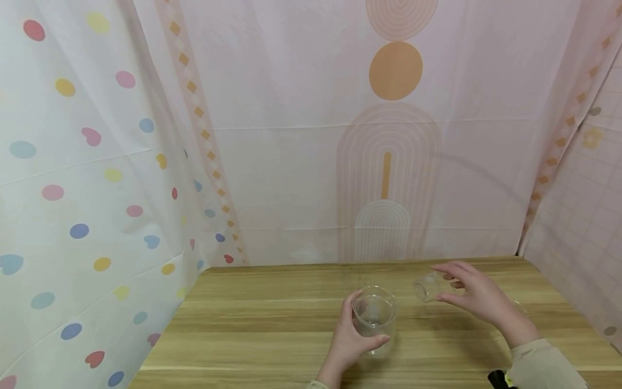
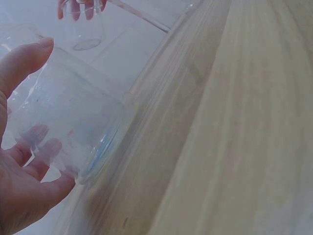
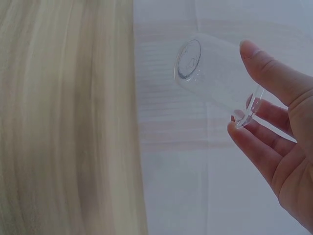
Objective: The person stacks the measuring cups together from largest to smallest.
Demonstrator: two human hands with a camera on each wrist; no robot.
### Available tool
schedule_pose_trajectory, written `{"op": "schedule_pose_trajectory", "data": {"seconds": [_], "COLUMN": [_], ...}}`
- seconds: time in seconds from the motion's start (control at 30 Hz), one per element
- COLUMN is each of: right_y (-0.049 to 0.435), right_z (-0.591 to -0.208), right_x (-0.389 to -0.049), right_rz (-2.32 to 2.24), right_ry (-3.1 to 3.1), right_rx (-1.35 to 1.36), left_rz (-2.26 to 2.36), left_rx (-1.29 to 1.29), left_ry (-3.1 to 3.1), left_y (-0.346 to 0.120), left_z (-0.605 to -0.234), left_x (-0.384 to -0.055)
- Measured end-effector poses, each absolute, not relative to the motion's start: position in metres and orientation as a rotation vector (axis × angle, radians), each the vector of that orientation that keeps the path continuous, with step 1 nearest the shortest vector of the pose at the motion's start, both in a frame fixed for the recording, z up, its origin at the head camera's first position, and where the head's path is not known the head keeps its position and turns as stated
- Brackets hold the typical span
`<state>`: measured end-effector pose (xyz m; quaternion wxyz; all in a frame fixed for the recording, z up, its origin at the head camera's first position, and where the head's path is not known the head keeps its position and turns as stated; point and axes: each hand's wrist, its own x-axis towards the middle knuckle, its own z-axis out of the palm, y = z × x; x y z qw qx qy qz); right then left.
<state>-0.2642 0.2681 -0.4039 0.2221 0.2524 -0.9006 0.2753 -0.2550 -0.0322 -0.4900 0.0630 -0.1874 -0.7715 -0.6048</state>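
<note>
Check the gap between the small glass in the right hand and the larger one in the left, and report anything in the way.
Nothing visible: between the small glass and the larger glass, the head view shows only tabletop. The left hand grips the larger glass outside that gap.

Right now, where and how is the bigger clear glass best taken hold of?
I'd grip the bigger clear glass round its outer wall, below the rim, probably from the right: the left hand holds the left side, the wall is rounded, and the opening faces up.
</note>
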Motion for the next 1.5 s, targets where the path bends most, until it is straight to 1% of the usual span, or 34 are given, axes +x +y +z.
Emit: {"op": "schedule_pose_trajectory", "data": {"seconds": [0.53, 1.5], "right_y": [0.255, 0.24], "right_z": [-0.393, -0.372], "right_x": [-0.258, -0.261], "right_rz": [0.742, 0.727], "right_ry": [-2.381, -2.265], "right_rx": [0.772, 0.89], "left_rz": [-1.842, -1.836], "left_rx": [-0.569, -0.588], "left_ry": [-2.336, -2.33], "left_y": [-0.033, -0.034], "left_z": [-0.49, -0.49], "left_x": [-0.254, -0.255]}}
